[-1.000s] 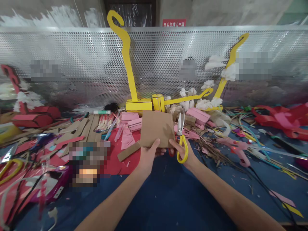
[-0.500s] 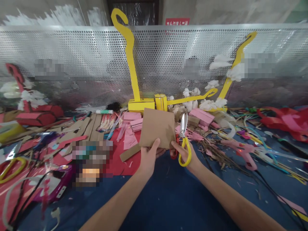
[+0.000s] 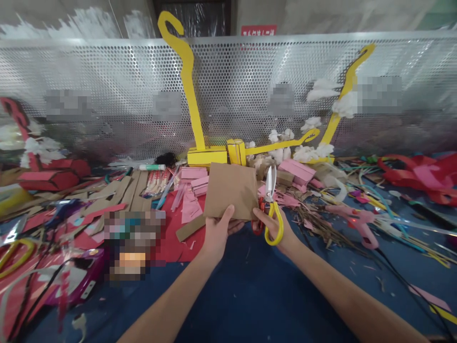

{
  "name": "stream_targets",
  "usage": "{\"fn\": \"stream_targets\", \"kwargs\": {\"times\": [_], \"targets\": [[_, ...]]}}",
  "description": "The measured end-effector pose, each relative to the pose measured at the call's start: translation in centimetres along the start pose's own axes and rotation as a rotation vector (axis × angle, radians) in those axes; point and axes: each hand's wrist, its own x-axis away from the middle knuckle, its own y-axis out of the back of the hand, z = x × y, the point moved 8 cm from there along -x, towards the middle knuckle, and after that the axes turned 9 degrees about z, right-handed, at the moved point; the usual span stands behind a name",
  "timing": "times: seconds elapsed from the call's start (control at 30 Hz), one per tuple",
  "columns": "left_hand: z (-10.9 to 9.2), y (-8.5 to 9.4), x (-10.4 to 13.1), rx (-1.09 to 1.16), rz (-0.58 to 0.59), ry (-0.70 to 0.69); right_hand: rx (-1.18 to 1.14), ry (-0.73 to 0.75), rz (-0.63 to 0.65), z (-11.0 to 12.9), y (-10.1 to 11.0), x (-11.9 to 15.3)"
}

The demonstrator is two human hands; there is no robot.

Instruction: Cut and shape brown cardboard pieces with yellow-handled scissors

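My left hand grips a square piece of brown cardboard by its lower edge, thumb on the front face and fingers behind. In my right hand is a pair of scissors with one yellow and one red handle, blades pointing up. Fingertips of that hand touch the cardboard's lower right corner. The blades stand beside the sheet's right edge, apart from it. Behind the cardboard are pink paper-covered blocks and a yellow box piece with a tall hooked neck.
A pink glue gun lies at right, its black cord running toward me. Cardboard strips and red paper cover the left side. A perforated metal panel closes off the back. Red ribbon is heaped far right.
The view has shifted slightly, so the background sits a little further left. Both hands keep the same hold on the cardboard and scissors.
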Motion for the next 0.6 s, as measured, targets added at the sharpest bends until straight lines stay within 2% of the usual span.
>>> {"fn": "stream_targets", "kwargs": {"times": [0.6], "targets": [[0.17, -0.16, -0.14, 0.036, 0.037, -0.035, 0.005, 0.028, 0.011, -0.54, -0.09, -0.23]]}}
